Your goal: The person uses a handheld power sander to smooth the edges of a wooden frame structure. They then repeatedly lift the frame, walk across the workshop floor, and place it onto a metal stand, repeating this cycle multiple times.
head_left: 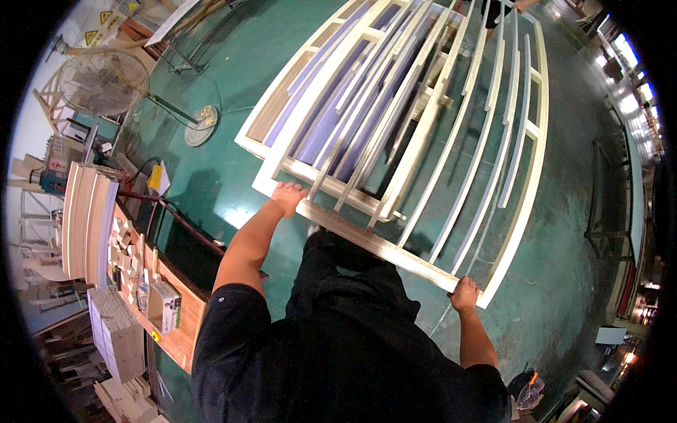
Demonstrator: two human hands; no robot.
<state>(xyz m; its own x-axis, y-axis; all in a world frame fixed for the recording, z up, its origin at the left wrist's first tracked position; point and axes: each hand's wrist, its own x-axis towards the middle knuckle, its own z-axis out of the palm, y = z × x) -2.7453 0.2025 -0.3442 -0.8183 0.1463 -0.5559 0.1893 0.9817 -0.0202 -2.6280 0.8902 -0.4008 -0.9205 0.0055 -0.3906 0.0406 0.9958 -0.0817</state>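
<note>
A large wooden frame with long slats running away from me is held up in front of my body. My left hand is wrapped over its near rail towards the left, and my right hand grips the same rail close to the right corner. Beneath it on the left lies another wooden frame with bluish panels. Several loose-looking slats stretch lengthwise inside the held frame. At the far end, another person's hand is at the frame.
To the left, a workbench carries small wood blocks, a carton and stacked boards. A standing fan with a round base is further off. A plastic bag lies at the lower right.
</note>
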